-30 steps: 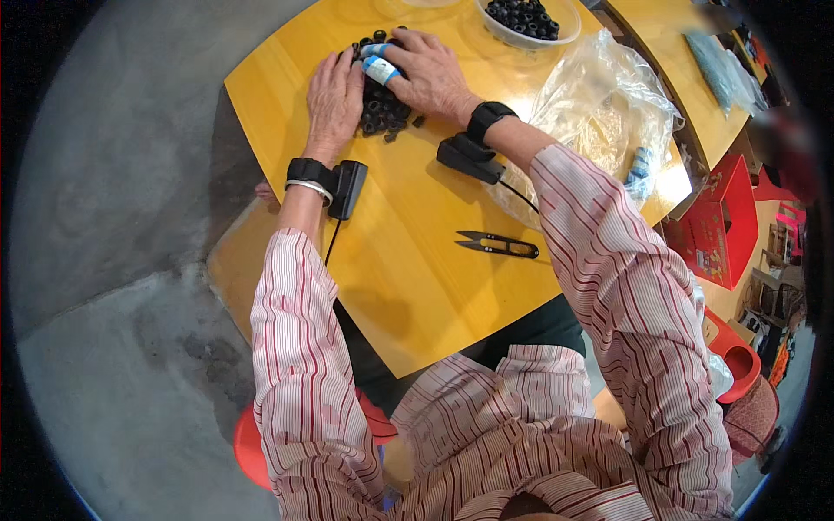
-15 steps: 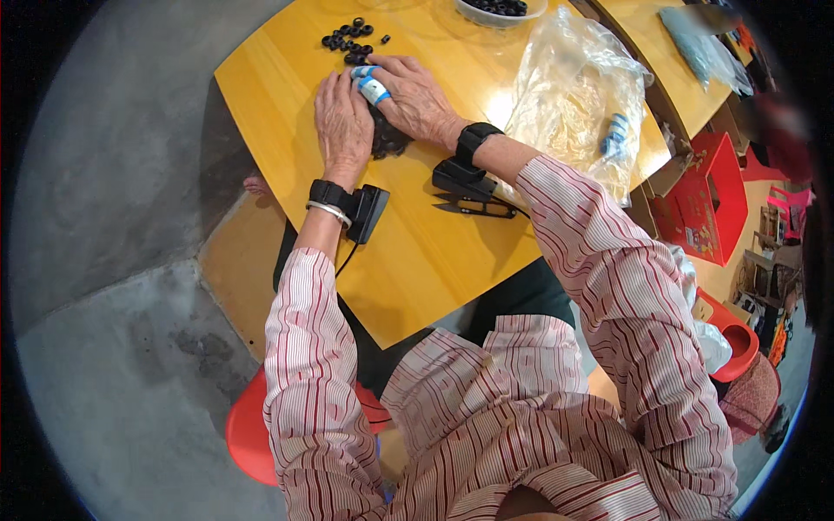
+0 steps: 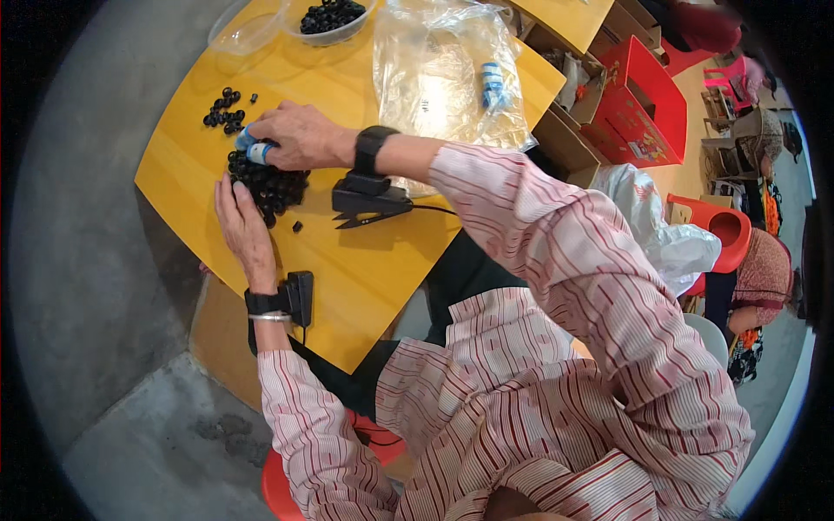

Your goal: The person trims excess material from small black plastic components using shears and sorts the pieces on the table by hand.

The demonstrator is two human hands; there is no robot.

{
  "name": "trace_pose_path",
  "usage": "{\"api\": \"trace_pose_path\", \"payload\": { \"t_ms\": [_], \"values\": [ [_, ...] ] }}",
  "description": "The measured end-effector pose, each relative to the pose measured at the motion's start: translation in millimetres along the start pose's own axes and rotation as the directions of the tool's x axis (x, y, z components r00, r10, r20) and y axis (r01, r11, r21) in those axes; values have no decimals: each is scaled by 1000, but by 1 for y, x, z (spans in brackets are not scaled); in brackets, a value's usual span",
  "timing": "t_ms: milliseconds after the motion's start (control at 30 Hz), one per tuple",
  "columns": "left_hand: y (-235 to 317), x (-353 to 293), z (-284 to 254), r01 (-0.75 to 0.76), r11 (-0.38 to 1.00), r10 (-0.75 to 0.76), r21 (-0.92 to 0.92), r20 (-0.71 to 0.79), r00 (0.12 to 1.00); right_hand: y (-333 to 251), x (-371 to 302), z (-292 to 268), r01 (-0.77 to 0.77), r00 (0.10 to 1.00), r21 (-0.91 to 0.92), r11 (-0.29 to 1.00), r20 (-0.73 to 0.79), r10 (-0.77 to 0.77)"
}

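A pile of small round black pieces (image 3: pixel 271 186), some showing holes like beads, lies on the yellow table. My left hand (image 3: pixel 243 226) rests at the pile's near-left side, fingers extended and slightly apart, holding nothing visible. At its far edge, my right hand (image 3: pixel 291 139) reaches over the pile with fingers bent. Blue-and-white wrapping (image 3: pixel 259 154) covers its thumb and a finger. The fingertips are partly hidden, but nothing visible is held. A smaller group of black pieces (image 3: pixel 224 113) lies beyond that hand. One loose piece (image 3: pixel 297 227) sits apart on the near side.
Black thread snips (image 3: pixel 360 219) lie below my right wrist. Farther back are a bowl of black pieces (image 3: pixel 328 19) and a clear lid (image 3: pixel 248 30). A clear plastic bag (image 3: pixel 443 74) with a blue-and-white roll (image 3: pixel 493 85) lies right. A red box (image 3: pixel 638 108) stands beyond.
My hands, earlier close together covering the pile, have parted: the left has drawn nearer to me, the right stays at the far side. The pile is now uncovered. The whole view has shifted.
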State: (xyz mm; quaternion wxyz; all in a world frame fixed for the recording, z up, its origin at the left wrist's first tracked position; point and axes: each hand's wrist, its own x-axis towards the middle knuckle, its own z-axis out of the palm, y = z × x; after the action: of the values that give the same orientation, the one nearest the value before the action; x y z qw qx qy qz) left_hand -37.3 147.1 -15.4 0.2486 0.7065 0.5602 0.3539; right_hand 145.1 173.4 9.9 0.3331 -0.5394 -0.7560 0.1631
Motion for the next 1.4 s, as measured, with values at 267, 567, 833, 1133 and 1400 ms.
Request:
{"api": "trace_pose_path", "payload": {
  "t_ms": [267,567,833,1133,1400],
  "values": [
    [16,-41,-34,-46,994,56,94,-105,993,49,-71,-135,76,990,-127,989,-106,-90],
    [128,-42,15,-635,773,594,8,344,727,133,-101,-178,-12,994,-537,843,83,67],
    [139,-28,82,-623,744,417,242,560,716,111,-69,-168,171,979,-587,791,13,-202],
    [118,-19,87,-425,899,328,110,474,817,102,-79,-183,4,994,-593,805,94,64],
    [122,-20,89,-452,877,318,161,512,798,113,-68,-199,9,971,-732,681,-158,-182]
  ]
}}
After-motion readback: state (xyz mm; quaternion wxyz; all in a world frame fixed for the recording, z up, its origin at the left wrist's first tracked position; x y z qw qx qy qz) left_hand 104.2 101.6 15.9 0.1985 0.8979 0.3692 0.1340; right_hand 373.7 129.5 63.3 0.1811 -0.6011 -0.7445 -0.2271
